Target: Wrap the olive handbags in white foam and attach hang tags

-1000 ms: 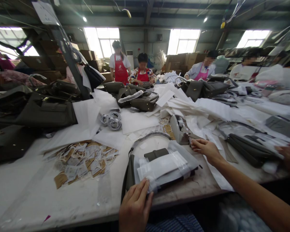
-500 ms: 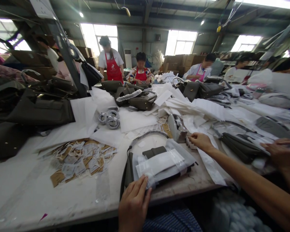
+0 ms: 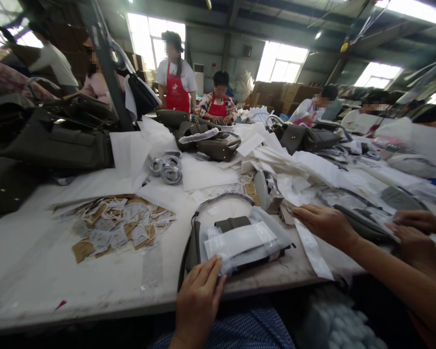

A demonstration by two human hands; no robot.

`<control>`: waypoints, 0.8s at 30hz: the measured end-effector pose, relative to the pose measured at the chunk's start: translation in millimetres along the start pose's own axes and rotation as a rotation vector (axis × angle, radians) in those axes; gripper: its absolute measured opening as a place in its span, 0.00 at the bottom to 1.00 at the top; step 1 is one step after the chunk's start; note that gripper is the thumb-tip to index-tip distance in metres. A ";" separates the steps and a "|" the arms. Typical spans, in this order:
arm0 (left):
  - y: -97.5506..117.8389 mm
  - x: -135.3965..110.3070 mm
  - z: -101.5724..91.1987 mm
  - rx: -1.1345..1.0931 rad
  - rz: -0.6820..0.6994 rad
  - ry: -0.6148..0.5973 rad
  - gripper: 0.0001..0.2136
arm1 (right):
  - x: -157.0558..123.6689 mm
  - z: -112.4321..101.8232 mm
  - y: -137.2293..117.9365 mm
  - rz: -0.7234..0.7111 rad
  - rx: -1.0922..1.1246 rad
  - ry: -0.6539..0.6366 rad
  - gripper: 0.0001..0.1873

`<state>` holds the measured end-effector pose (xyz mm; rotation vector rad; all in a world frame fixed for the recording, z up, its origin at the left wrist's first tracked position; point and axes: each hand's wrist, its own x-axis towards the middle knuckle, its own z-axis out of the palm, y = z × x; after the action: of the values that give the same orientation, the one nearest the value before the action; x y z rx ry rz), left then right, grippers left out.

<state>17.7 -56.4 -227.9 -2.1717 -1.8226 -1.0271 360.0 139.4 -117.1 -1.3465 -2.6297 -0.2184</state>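
An olive-grey handbag [image 3: 194,245] lies flat at the table's near edge, its handle arching away from me. A clear plastic sleeve with white padding [image 3: 241,241] covers its front. My left hand [image 3: 198,296] rests palm down on the near corner of that wrapping, fingers stretched out. To the right of the bag, my right hand [image 3: 324,223] lies palm down with its fingers extended. The fingertips touch small grey and tan pieces [image 3: 285,212] beside a strip of white paper [image 3: 311,249]. Neither hand grips anything that I can see.
A heap of tan card tags with white strings [image 3: 119,228] lies left of the bag. Coiled grey cords [image 3: 167,170], white paper sheets and more dark bags fill the table. A co-worker's two hands [image 3: 414,232] work at the far right. Several people in red aprons stand at the far end.
My right hand slid a little right and toward me and flattened over the small pieces. The left hand stayed on the wrapped bag. The co-worker's hands came further into view.
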 end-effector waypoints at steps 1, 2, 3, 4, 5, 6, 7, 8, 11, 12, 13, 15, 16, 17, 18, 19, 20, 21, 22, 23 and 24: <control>0.0 0.0 -0.1 -0.005 -0.003 -0.004 0.15 | 1.2 -6.8 -6.7 -0.084 0.031 -0.011 0.12; 0.2 0.1 -0.3 -0.008 -0.007 -0.008 0.15 | 3.0 -13.8 -16.4 -0.167 0.071 -0.026 0.11; 0.4 0.1 -0.5 -0.012 -0.012 -0.011 0.15 | 5.3 -20.9 -29.1 -0.247 0.122 -0.048 0.10; 0.7 0.1 -0.7 -0.016 -0.020 -0.016 0.15 | 7.9 -28.2 -44.5 -0.331 0.182 -0.080 0.09; 1.0 0.2 -1.0 -0.020 -0.029 -0.021 0.15 | 10.9 -35.5 -62.1 -0.416 0.251 -0.123 0.09; 1.4 0.2 -1.3 -0.025 -0.041 -0.027 0.16 | 14.2 -42.5 -81.0 -0.500 0.335 -0.182 0.10; 1.8 0.2 -1.6 -0.031 -0.054 -0.033 0.16 | 18.0 -48.8 -100.1 -0.572 0.434 -0.256 0.10; 2.1 0.3 -1.8 -0.036 -0.066 -0.040 0.16 | 22.5 -53.5 -118.4 -0.624 0.553 -0.347 0.10; 3.1 0.6 -2.8 -0.050 -0.089 -0.052 0.16 | 41.9 -52.3 -160.1 -0.670 0.922 -0.691 0.10; 3.3 0.8 -3.3 -0.053 -0.095 -0.057 0.16 | 50.5 -46.0 -168.6 -0.659 1.004 -0.803 0.11; 3.6 0.9 -3.8 -0.056 -0.100 -0.060 0.16 | 60.1 -37.3 -174.6 -0.643 1.051 -0.897 0.13; 4.4 1.2 -4.9 -0.066 -0.114 -0.067 0.16 | 80.2 -16.0 -181.5 -0.613 1.042 -1.021 0.16; 4.8 1.2 -5.4 -0.073 -0.122 -0.069 0.16 | 90.0 -5.5 -183.5 -0.607 1.000 -1.047 0.16; 5.3 1.2 -5.8 -0.080 -0.129 -0.069 0.15 | 98.9 3.9 -185.4 -0.614 0.940 -1.052 0.16; 5.8 1.2 -6.1 -0.088 -0.133 -0.069 0.15 | 106.9 11.6 -187.3 -0.631 0.864 -1.043 0.15; 6.3 1.1 -6.4 -0.092 -0.137 -0.069 0.16 | 113.6 17.4 -189.6 -0.654 0.778 -1.024 0.14; 6.7 1.1 -6.7 -0.095 -0.142 -0.074 0.17 | 119.0 21.4 -192.1 -0.682 0.686 -0.993 0.13; 7.0 1.1 -7.0 -0.096 -0.146 -0.080 0.17 | 123.4 23.8 -194.8 -0.717 0.594 -0.955 0.11; 7.2 1.2 -7.3 -0.099 -0.151 -0.087 0.18 | 126.8 25.1 -197.7 -0.755 0.504 -0.917 0.09; 7.2 1.4 -7.7 -0.102 -0.155 -0.092 0.18 | 129.7 25.9 -200.4 -0.794 0.420 -0.882 0.08; 7.2 1.6 -7.9 -0.105 -0.160 -0.097 0.18 | 132.2 26.4 -203.1 -0.831 0.344 -0.851 0.07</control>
<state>21.0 -60.9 -218.7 -2.2000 -2.0587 -1.0901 116.4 131.4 -123.1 -0.1461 -3.5127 0.8507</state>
